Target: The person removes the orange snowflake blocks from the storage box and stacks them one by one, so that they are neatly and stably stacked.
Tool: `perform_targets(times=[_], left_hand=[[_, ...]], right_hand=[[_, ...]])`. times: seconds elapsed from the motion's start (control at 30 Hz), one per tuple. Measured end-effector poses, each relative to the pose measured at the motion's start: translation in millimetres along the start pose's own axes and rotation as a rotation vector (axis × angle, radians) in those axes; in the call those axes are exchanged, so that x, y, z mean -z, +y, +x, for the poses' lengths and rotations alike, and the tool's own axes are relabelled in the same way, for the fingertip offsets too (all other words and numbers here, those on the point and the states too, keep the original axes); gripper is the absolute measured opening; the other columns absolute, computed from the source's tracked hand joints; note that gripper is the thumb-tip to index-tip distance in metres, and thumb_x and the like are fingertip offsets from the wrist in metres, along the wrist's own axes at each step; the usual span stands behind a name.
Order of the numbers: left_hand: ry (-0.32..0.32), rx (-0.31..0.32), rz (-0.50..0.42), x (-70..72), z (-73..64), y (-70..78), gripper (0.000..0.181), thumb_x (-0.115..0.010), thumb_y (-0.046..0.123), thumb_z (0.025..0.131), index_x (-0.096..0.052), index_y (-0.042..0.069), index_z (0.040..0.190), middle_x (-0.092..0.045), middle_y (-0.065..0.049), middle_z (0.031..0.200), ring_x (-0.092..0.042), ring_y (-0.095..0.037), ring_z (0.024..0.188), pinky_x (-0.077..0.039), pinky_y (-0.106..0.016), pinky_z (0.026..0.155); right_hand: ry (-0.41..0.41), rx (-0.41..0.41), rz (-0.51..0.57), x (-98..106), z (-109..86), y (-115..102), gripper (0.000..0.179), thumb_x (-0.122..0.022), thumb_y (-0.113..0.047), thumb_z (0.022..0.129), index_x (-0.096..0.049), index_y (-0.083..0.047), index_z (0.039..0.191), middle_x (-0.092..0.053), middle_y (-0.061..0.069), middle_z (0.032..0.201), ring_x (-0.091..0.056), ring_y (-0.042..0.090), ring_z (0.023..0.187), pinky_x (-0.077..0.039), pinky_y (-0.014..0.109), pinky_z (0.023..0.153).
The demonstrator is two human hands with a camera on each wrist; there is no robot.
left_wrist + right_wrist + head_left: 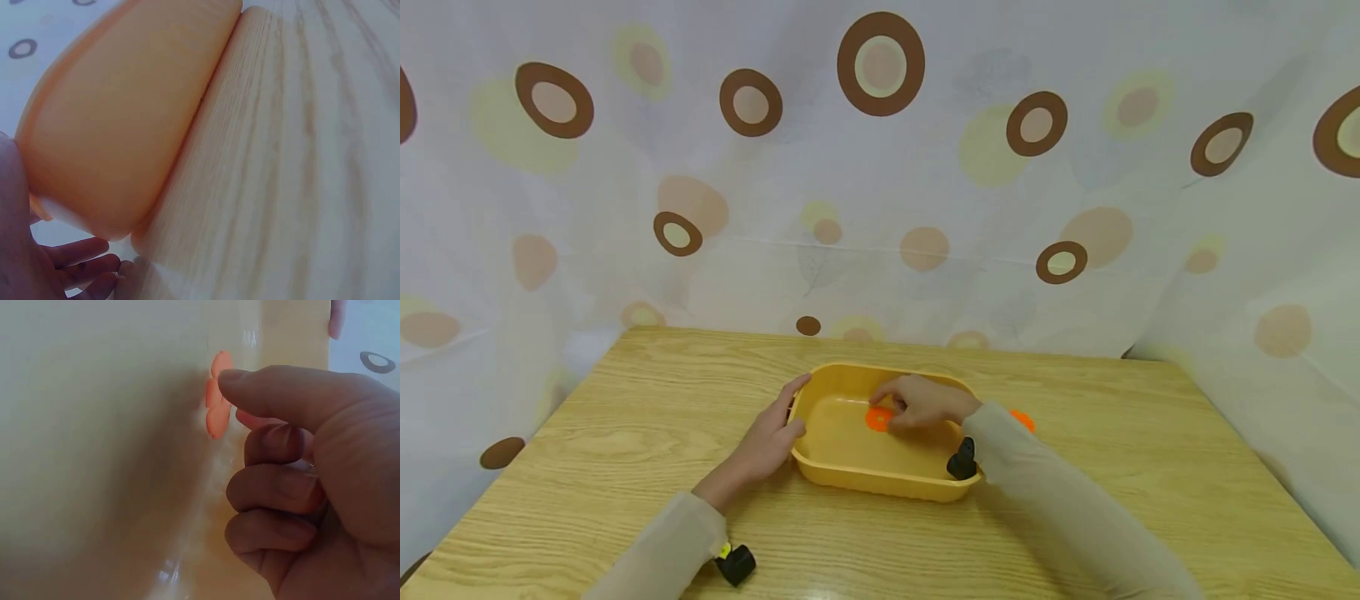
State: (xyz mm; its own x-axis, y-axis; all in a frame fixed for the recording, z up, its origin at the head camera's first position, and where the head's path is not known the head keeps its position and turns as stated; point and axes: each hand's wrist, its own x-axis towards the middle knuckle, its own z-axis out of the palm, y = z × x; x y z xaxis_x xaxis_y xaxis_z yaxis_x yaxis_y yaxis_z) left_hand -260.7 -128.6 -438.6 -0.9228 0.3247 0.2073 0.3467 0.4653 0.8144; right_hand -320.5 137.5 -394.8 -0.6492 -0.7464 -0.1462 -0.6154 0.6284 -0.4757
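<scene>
A yellow plastic tub (880, 479) stands on the wooden table. My left hand (767, 437) holds its left end, thumb over the rim and the other fingers along the outside; in the left wrist view several fingers (84, 256) curve beside the tub's outer wall (125, 112). Inside the tub, my right hand (925, 402) pinches an orange flower-shaped piece (877, 419) low over the tub floor. The right wrist view has the thumb at the edge of the flower-shaped piece (218, 419), with the index finger largely hidden behind and the other fingers curled in.
Past the tub's right end, another orange piece (1024, 421) shows partly behind the right sleeve (1052, 492). Black wrist cameras hang at the left wrist (737, 565) and the right wrist (962, 460). A patterned cloth (880, 183) borders the table (700, 375) at the back and sides.
</scene>
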Motion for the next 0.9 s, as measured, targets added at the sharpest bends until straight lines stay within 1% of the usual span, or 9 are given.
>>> perform_targets(times=[0.13,0.3,0.6,0.8,0.9], left_hand=[[-0.001,-0.002,-0.010,0.9,-0.6,0.6,0.066,-0.043,0.004,0.087,-0.027,0.010,0.150,-0.052,-0.022,0.134,-0.054,-0.031,0.114,-0.043,-0.047,0.096],[-0.001,-0.005,-0.019,1.4,-0.3,1.0,0.065,-0.043,0.003,0.087,-0.028,0.009,0.150,-0.052,-0.023,0.133,-0.054,-0.032,0.113,-0.043,-0.047,0.095],[0.000,-0.008,-0.032,1.0,0.0,2.0,0.065,-0.043,0.002,0.088,-0.028,0.009,0.150,-0.052,-0.023,0.132,-0.054,-0.032,0.113,-0.044,-0.047,0.095],[-0.006,-0.003,-0.045,0.5,-0.3,2.8,0.065,-0.043,0.002,0.087,-0.028,0.009,0.150,-0.053,-0.023,0.132,-0.054,-0.031,0.112,-0.044,-0.046,0.095],[-0.004,-0.003,-0.043,0.3,-0.4,2.8,0.065,-0.043,0.002,0.087,-0.028,0.009,0.150,-0.052,-0.023,0.132,-0.054,-0.031,0.112,-0.044,-0.046,0.095]], right_hand=[[-0.014,0.022,-0.036,-0.7,0.9,1.2,0.042,-0.066,-0.009,0.086,-0.059,0.000,0.126,-0.041,-0.008,0.061,-0.034,0.004,0.054,-0.034,0.019,0.061],[-0.023,0.029,-0.028,-1.2,2.1,2.0,0.041,-0.067,-0.009,0.085,-0.059,0.002,0.124,-0.041,-0.008,0.060,-0.035,0.004,0.053,-0.035,0.018,0.061],[-0.024,-0.015,-0.008,-1.9,1.6,2.5,0.031,-0.071,-0.011,0.083,-0.062,-0.002,0.110,-0.050,-0.005,0.067,-0.040,0.004,0.057,-0.039,0.018,0.061],[-0.024,-0.029,0.015,-2.6,0.2,1.9,0.029,-0.074,-0.012,0.080,-0.062,-0.002,0.104,-0.049,-0.004,0.066,-0.041,0.005,0.057,-0.041,0.019,0.063],[-0.024,-0.041,0.025,-2.9,0.3,2.6,0.029,-0.076,-0.013,0.078,-0.061,-0.003,0.102,-0.047,-0.005,0.065,-0.040,0.005,0.057,-0.040,0.019,0.063]])
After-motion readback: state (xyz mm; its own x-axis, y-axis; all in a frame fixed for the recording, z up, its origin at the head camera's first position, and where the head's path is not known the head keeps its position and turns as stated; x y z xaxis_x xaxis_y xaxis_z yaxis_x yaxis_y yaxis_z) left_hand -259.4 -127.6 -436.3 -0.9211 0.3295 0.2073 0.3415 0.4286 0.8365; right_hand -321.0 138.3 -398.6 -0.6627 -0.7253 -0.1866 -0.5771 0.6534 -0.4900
